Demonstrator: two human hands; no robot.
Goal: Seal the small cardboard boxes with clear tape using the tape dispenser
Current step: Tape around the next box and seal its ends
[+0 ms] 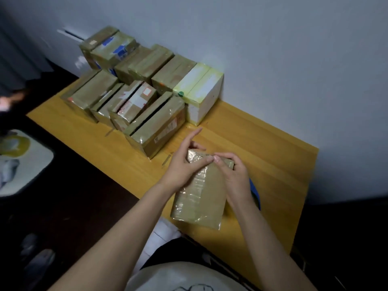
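Observation:
A small cardboard box (199,196) wrapped in glossy clear tape lies on the yellow wooden table (262,148) near its front edge. My left hand (184,162) lies over the box's far left corner, thumb pressing on the top face and index finger stretched out. My right hand (233,173) curls round the box's far right edge, its thumb meeting the left thumb on top. A blue object (255,192), perhaps the tape dispenser, peeks out behind my right forearm, mostly hidden.
Several taped cardboard boxes (155,122) stand in rows at the table's back left, some stacked against the wall. A white box (199,91) with yellowish tape sits beside them. A chair or cushion (25,162) stands left on the dark floor.

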